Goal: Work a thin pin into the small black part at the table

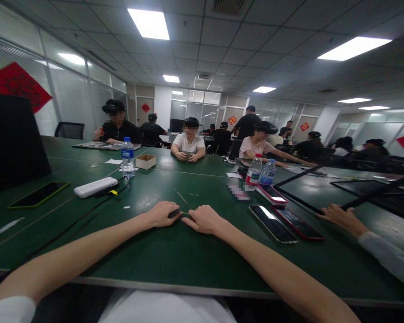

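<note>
Above the middle of the green table (154,264), my two hands almost meet. A small dark object (174,213) is gripped in my left hand (162,214), its kind too small to make out. From it a thin pale strip reaches across to my right hand (204,220). The fingers of that hand are curled, with the thumb lying below them. What they pinch, if anything, is hidden. Both forearms come in from the near table edge.
Left of my hands lie a white power bank (96,187) with a black cable, a green-edged phone (39,194) and a water bottle (128,157) near a small box (145,161). To the right are phones (272,224), two bottles and a co-worker's hand (343,219) holding a black frame.
</note>
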Motion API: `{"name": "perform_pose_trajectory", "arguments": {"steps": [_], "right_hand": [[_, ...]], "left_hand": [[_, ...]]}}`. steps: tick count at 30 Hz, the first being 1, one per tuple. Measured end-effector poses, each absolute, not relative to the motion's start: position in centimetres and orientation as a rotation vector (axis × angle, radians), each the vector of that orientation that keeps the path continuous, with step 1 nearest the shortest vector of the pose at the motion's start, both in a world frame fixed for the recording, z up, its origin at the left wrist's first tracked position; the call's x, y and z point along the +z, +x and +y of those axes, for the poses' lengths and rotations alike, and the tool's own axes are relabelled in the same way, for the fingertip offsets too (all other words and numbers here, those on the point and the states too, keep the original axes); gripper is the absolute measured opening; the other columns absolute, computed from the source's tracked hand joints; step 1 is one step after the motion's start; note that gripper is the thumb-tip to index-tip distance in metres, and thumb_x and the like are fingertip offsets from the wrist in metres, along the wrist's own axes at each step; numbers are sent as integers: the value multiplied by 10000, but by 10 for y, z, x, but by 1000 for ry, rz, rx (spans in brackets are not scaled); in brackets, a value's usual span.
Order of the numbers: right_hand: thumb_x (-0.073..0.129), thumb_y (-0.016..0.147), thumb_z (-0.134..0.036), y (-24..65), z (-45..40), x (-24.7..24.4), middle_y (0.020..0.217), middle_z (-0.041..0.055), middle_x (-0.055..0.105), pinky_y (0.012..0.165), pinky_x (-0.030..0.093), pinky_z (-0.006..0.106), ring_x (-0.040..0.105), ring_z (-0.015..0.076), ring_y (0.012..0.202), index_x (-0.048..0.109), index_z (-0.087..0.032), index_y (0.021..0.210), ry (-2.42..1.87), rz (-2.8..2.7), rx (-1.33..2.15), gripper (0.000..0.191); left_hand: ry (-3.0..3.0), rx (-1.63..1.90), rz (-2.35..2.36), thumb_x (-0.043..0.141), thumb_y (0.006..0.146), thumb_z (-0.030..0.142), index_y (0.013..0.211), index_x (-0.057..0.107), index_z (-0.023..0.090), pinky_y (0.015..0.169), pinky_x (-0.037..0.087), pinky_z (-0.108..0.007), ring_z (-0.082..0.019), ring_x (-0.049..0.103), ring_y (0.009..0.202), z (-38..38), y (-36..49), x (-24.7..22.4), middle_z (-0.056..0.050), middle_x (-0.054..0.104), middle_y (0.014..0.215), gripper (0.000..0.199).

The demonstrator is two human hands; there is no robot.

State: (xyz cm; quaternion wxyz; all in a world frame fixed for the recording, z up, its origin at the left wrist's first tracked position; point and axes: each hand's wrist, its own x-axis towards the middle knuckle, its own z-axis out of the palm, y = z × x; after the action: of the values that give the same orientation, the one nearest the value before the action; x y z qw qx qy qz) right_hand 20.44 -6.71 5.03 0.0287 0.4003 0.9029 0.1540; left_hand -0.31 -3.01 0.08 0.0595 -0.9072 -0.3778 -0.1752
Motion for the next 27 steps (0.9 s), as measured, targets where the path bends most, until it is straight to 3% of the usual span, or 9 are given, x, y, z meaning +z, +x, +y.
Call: {"name": "perform_pose_trajectory", "arguments": {"steps": [17,27], "right_hand": [[96,872,-648,202,-64,45,846,141,678,688,433,303,640,226,753,645,-151,924,1287,2803,421,743],[104,875,-645,202,-65,47,861,124,680,688,429,290,637,216,764,653,-171,905,1458,2787,401,726]], "left_hand": [[-2762,-487,-1254,383,870,467,898,527,185,626,395,-281,-193,586,711,-36,0,8,-50,632,807,318],[-2806,-643,-1311,321,884,523,885,504,182,611,398,-286,-200,584,694,-35,2,9,-55,613,766,387]]}}
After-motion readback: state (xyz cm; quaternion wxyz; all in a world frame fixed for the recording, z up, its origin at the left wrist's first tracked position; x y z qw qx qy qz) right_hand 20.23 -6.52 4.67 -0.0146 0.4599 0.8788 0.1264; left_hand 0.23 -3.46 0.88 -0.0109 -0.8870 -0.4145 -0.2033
